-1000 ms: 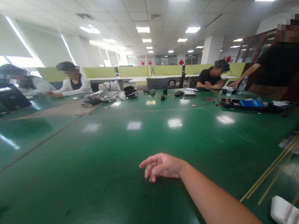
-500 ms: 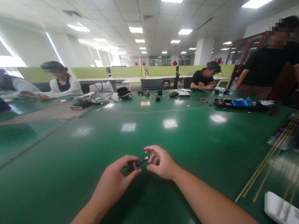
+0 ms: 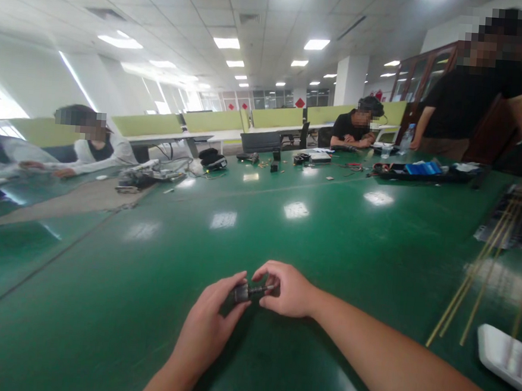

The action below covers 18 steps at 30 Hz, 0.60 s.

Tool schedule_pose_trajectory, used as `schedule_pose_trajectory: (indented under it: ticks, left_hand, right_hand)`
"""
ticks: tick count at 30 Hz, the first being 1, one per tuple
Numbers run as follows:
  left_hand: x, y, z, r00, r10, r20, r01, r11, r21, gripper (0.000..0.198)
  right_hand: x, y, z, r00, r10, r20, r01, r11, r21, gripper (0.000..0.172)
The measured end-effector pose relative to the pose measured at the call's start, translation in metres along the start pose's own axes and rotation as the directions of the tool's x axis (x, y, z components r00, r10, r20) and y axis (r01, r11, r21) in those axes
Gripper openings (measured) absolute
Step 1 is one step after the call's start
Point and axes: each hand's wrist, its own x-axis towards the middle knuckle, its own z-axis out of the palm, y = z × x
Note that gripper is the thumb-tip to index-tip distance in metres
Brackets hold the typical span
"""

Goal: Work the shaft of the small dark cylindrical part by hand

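My left hand [image 3: 217, 311] grips a small dark metal cylinder [image 3: 241, 293] with its thumb and fingers. A thin, ribbed shaft [image 3: 258, 289] sticks out of the cylinder towards the right, lying nearly level. My right hand [image 3: 288, 290] has its fingers curled round the far end of this shaft. Thumb and index finger of that hand curve above and below it, and the tip is partly hidden among the fingers. Both hands are low over the green tabletop [image 3: 186, 244].
Several thin yellowish rods [image 3: 474, 276] and a white tray [image 3: 491, 354] lie at the right. A dark tray with a blue item [image 3: 424, 169], cables and small parts lie along the far side. People are around the table's far and left sides; one person [image 3: 472, 109] stands at right.
The cylinder's shaft has turned from slanting upward to nearly level. My right hand has closed in around its tip, and both hands sit slightly further right in the view.
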Motion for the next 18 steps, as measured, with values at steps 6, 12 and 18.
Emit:
schedule_pose_trajectory:
  ticks: [6, 12, 18]
  left_hand:
    - [-0.0008, 0.0029, 0.0017, 1.000, -0.020, -0.017, 0.020, 1.000, -0.006, 0.039]
    - [-0.0019, 0.0032, 0.0037, 1.000, -0.009, -0.007, 0.009, 1.000, -0.010, 0.038]
    - [-0.0012, 0.0067, 0.0042, 0.999, 0.041, 0.012, -0.041, 0.998, -0.039, 0.030]
  right_hand:
    - [0.0003, -0.0043, -0.0008, 1.000, 0.023, -0.001, -0.023, 0.999, 0.022, 0.036]
    - [0.0005, -0.0058, 0.0001, 0.999, 0.033, -0.014, -0.034, 0.999, -0.025, 0.027]
    - [0.0010, -0.0039, 0.0008, 0.998, 0.050, -0.037, -0.050, 0.999, -0.002, 0.012]
